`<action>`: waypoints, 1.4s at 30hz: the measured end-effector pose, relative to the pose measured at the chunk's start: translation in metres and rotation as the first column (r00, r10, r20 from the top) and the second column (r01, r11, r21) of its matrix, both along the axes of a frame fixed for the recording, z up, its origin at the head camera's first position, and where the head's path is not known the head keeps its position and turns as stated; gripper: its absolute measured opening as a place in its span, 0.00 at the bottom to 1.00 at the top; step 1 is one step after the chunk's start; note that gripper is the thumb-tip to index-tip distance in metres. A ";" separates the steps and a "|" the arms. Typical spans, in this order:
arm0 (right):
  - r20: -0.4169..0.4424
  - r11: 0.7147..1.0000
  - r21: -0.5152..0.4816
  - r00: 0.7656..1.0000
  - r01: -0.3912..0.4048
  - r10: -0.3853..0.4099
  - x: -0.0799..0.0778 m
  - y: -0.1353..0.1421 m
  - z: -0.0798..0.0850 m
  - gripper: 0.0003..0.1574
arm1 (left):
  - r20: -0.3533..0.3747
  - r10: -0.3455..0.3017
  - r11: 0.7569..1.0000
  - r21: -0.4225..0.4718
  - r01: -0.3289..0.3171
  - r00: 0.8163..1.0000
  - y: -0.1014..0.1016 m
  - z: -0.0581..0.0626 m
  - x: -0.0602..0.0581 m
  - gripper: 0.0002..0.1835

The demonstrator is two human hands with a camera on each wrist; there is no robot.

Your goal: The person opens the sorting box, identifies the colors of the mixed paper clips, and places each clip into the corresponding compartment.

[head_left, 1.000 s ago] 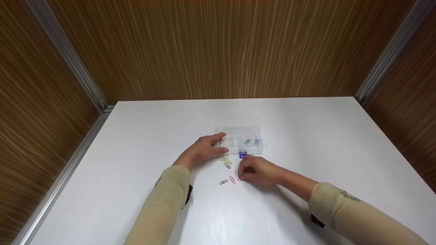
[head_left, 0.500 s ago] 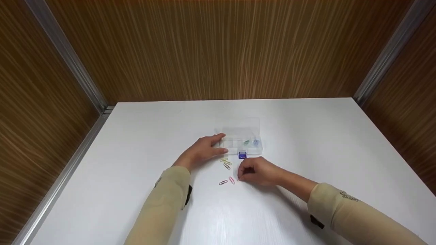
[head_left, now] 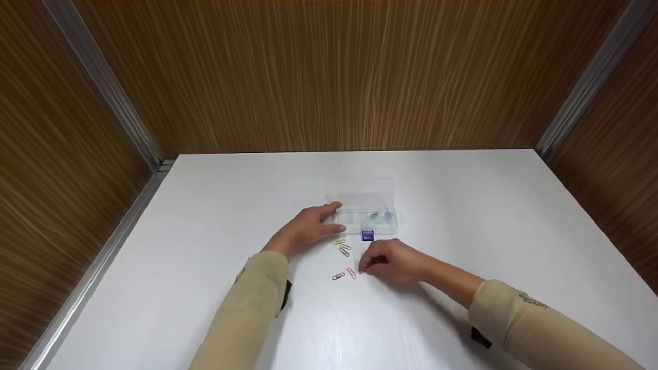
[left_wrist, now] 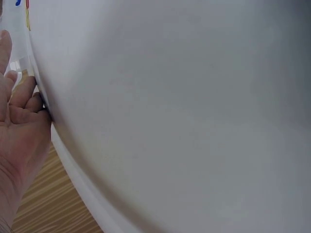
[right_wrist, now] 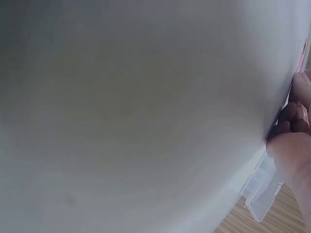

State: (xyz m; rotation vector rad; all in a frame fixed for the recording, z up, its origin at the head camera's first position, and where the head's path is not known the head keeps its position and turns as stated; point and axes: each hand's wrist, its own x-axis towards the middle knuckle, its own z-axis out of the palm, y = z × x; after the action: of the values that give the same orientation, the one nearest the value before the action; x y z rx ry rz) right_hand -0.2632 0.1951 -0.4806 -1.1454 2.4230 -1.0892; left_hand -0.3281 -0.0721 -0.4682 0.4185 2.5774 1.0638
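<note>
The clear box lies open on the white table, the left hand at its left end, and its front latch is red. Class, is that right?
Not quite: the front latch is bluish purple, not red, as the head view shows. The clear box does lie open on the white table, with the left hand at its left end.

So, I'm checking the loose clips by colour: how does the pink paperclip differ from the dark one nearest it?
Colour: the pink paperclip is bright; the dark paperclip is much deeper.
Pose: in the head view, the pink paperclip points mostly away from the person, the dark paperclip mostly crosswise.
Place: the pink paperclip is nearer the right hand than the dark paperclip.
Shared: both are looped clips lying on the white table.
</note>
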 end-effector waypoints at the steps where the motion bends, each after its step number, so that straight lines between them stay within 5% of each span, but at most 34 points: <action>1: 0.000 1.000 -0.003 1.000 -0.004 0.004 0.001 0.000 0.000 0.10 | -0.003 -0.003 1.000 0.000 0.003 1.000 0.000 0.000 0.000 0.40; 10: 0.079 0.999 -0.011 0.996 0.038 -0.037 0.004 0.002 0.009 0.06 | -0.013 -0.022 1.000 0.006 0.022 1.000 -0.002 0.000 0.000 0.41; 15: 0.053 0.995 0.002 0.994 0.101 -0.100 -0.001 0.006 0.023 0.07 | -0.014 -0.022 1.000 0.006 0.022 1.000 -0.003 0.001 -0.001 0.41; 29: 0.002 0.960 -0.033 0.960 0.278 -0.278 -0.033 0.008 0.058 0.10 | -0.004 -0.011 1.000 -0.001 0.011 1.000 0.001 0.001 0.001 0.41; 42: 0.037 0.930 -0.038 0.930 0.366 -0.365 -0.066 -0.005 0.059 0.12 | -0.014 0.007 1.000 0.003 -0.007 1.000 -0.001 0.001 0.000 0.40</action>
State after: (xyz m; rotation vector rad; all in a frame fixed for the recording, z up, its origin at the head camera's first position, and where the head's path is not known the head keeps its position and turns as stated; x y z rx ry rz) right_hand -0.3294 0.1905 -0.4218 -0.6934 2.6683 -1.2568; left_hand -0.3279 -0.0735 -0.4674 0.4194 2.5918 1.0714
